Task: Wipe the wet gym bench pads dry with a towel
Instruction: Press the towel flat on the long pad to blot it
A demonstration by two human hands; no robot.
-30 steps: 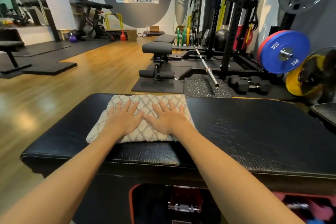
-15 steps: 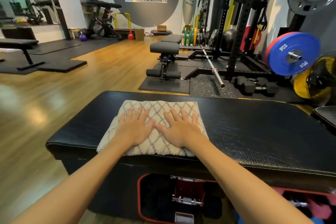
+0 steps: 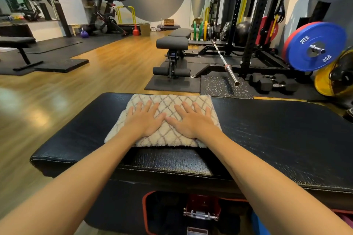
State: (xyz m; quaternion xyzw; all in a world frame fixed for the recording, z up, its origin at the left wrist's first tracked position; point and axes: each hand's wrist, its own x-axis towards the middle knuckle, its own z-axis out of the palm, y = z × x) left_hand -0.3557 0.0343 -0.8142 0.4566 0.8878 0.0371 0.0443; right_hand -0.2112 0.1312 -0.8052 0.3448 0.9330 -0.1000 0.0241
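Both flat, spread hands (image 3: 166, 120) have slid the towel (image 3: 168, 135) rightward along the bench pad (image 3: 277, 135).

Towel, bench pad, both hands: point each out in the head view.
towel (image 3: 168, 133), head view, bare patterned patch between the wrists.
bench pad (image 3: 277, 135), head view, bare black top right of the towel.
left hand (image 3: 145, 120), head view, back of the hand.
right hand (image 3: 191, 122), head view, back of the hand.
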